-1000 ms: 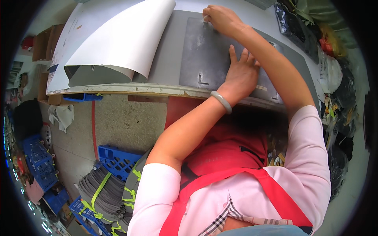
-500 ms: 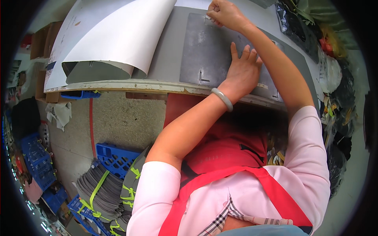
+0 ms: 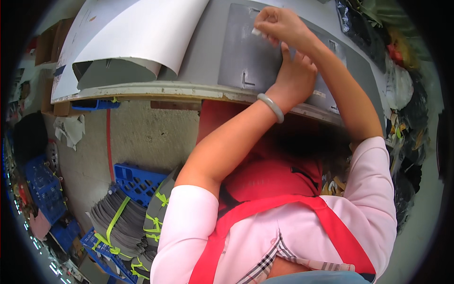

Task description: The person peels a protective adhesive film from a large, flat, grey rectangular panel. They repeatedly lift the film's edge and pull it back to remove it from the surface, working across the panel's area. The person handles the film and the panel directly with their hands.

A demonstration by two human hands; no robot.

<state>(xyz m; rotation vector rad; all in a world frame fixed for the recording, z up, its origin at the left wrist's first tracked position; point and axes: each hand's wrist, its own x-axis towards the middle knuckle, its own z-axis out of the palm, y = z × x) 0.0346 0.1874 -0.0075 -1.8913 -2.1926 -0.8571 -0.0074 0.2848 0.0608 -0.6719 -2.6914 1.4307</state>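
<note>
A dark grey flat template [image 3: 241, 52] with L-shaped slots near its corners lies on a larger grey sheet [image 3: 201, 52] on the worktable. My left hand [image 3: 295, 78], a pale bangle at its wrist, rests on the template with the thumb stretched out. Its other fingertips are partly covered by my right hand. Pinched in my right hand [image 3: 281, 29] is a small white piece of chalk [image 3: 257, 32]. That hand hovers near the far part of the template, its forearm crossing beyond the left hand.
A white sheet [image 3: 142, 33] curls over at the table's left, above the pale table edge [image 3: 156, 89]. Blue crates [image 3: 139, 182] and a strapped stack of grey pieces [image 3: 116, 222] stand on the floor at lower left. Plastic bags [image 3: 402, 90] crowd the right side.
My right hand has drawn back from the template's far slot, nearer to my left hand, still with the chalk. The left hand stays on the template. The whole view has shifted slightly.
</note>
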